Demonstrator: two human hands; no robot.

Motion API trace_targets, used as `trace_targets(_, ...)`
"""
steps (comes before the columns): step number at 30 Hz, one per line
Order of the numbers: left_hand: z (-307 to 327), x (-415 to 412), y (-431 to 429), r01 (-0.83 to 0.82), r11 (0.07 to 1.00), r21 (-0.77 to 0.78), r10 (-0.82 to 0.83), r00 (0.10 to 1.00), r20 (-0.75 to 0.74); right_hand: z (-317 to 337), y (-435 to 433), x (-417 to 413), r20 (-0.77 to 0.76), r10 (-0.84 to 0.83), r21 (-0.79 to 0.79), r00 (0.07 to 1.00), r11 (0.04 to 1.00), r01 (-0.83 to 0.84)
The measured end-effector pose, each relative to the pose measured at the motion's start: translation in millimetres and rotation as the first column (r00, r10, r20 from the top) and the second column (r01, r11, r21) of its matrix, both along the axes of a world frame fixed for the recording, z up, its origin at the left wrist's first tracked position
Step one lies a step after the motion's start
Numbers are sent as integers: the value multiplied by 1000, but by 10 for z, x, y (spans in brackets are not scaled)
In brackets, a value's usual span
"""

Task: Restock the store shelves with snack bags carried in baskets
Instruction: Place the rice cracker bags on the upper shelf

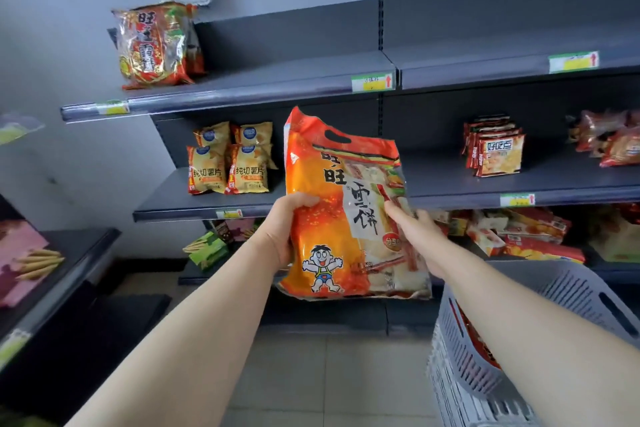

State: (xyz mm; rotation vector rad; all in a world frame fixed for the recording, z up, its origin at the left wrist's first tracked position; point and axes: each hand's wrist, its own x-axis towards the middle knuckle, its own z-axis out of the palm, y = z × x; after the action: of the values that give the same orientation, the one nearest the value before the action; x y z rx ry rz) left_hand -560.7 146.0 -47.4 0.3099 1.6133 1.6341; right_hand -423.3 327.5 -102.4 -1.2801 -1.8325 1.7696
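Note:
I hold a large orange rice-cracker bag [332, 218] upright in front of the shelves, with a cartoon boy printed low on it. My left hand [285, 229] grips its left edge. My right hand [414, 230] holds its right side, fingers laid on the front. Similar bags [156, 45] stand at the left end of the top shelf [277, 83]. A grey slotted basket [568, 291] hangs by my right forearm, with red packaging showing inside.
Yellow chip bags [228, 163] stand on the middle shelf [450, 180], with red-and-yellow packs [495, 149] further right. Mixed snacks [519, 236] fill the lower shelf. A second basket [460, 402] sits below. A dark display counter [52, 270] stands at left.

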Motion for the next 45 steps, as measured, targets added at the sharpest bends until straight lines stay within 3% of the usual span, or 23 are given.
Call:
trace_targets(5,155,-235,-102,-262,935,-240,213,954,-210,205,-56,-248,-131,29,74,991,997,-19)
trace_targets(8,199,-322,-157,-376,888,-266,306,913,-269,421,-51,-396,-172,97,179,980,982,-66)
trace_targets(14,243,-449,-334,-512,840,-179,463,849,-255,720,-131,-728,-325,266,237,908,952,-194)
trace_targets(21,592,-949,-517,-648,761,-21,597,714,-366,968,-393,-1368,-402,300,290,865,938,-191)
trace_targets(26,1022,-1664,-572,-680,722,129,641,586,-497,1365,-524,-2096,-574,241,308,783,949,-66)
trace_targets(30,1377,-2354,-626,-632,745,214,619,534,-576,1733,-646,-2763,-680,177,310,712,949,60)
trace_targets(35,1673,-3097,-685,-539,815,212,518,517,-681,2095,-763,-3546,-781,63,216,621,961,174)
trace_targets(42,1843,-3976,-563,-420,895,152,403,611,-681,2299,-655,-4316,-795,12,211,607,943,258)
trace_targets(45,1850,-4315,-462,-471,871,138,418,562,-714,2409,-509,-4531,-813,-10,230,582,914,336)
